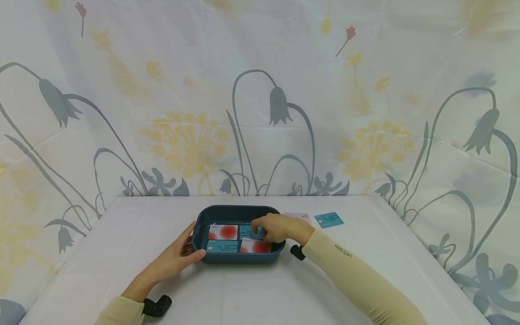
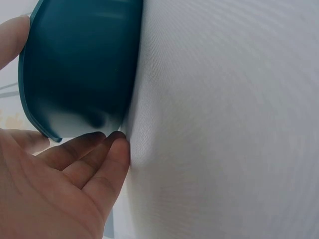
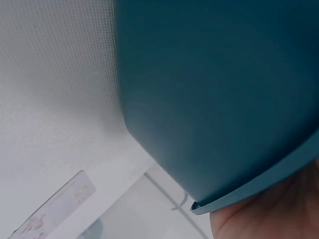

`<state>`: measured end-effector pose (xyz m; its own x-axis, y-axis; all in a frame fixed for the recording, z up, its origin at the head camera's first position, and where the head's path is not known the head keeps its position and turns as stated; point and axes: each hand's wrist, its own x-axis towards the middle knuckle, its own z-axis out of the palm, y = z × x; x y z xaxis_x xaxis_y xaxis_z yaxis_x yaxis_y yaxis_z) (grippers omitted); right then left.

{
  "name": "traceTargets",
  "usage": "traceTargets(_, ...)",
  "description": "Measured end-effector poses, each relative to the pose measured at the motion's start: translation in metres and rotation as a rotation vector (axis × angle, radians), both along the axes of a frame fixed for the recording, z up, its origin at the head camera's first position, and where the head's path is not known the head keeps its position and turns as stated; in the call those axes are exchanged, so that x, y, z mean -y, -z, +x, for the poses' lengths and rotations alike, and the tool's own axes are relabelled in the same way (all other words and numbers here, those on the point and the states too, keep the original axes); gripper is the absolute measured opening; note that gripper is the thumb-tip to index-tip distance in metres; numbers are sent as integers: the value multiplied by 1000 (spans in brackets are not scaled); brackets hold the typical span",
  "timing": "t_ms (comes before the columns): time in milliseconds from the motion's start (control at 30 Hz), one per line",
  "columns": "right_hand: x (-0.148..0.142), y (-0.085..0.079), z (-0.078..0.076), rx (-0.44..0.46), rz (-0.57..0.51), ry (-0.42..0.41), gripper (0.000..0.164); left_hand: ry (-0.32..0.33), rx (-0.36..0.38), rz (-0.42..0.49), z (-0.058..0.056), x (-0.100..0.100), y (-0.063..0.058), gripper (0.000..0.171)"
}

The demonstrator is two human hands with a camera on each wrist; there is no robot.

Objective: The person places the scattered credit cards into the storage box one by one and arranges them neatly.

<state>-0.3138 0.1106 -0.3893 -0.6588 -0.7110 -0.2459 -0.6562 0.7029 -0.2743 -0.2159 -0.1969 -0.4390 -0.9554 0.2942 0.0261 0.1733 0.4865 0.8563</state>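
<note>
A dark teal tub [image 1: 239,258] stands on the white table. Inside, cards lie in two rows: a white card with a red circle [image 1: 223,232] at back left, a teal VIP card [image 1: 245,231] at back right, another teal VIP card [image 1: 221,247] at front left and a second red-circle card [image 1: 256,246] at front right. My left hand [image 1: 172,260] holds the tub's left end, thumb at the near rim, fingers along the side wall [image 2: 82,69]. My right hand [image 1: 280,227] reaches over the right rim, bent fingers at the back-right card; its fingertips are partly hidden.
To the right of the tub, a teal VIP card [image 1: 329,220] lies on the table [image 1: 227,293]. Beside it a pale pink card [image 1: 299,216] is partly covered by my right hand. A flower-printed cloth [image 1: 252,149] hangs behind the table's back edge.
</note>
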Motion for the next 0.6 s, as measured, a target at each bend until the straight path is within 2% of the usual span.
traceTargets(300, -3, -3, 0, -14, -42, 1, 29, -6, 3, -9, 1, 1, -1, 88)
traceTargets(600, 3, 2, 1, 37, -125, -37, 26, -5, 1, -10, 2, 1, -3, 88)
